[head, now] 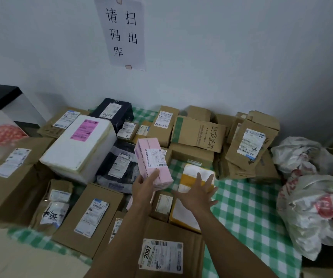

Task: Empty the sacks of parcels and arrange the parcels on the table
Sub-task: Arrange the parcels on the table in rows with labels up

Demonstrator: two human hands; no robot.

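Note:
My left hand (pixel 144 187) grips the near end of a pink box (pixel 151 159) with a white label, held above the parcels in the middle of the table. My right hand (pixel 197 194) is spread open, fingers straight, just over a white and yellow parcel (pixel 191 173) on the green checked tablecloth (pixel 241 207). I cannot tell whether it touches that parcel. Several brown cardboard parcels cover the table, among them a large white foam box (pixel 77 149) and a labelled box marked 2097 (pixel 161 255) at the front.
Two white plastic sacks (pixel 318 209) lie at the table's right edge. A black bagged parcel (pixel 117 167) sits behind my left hand. Flattened cartons (pixel 249 145) lean at the back right. A paper sign (pixel 121 31) hangs on the wall. Bare cloth shows at the right front.

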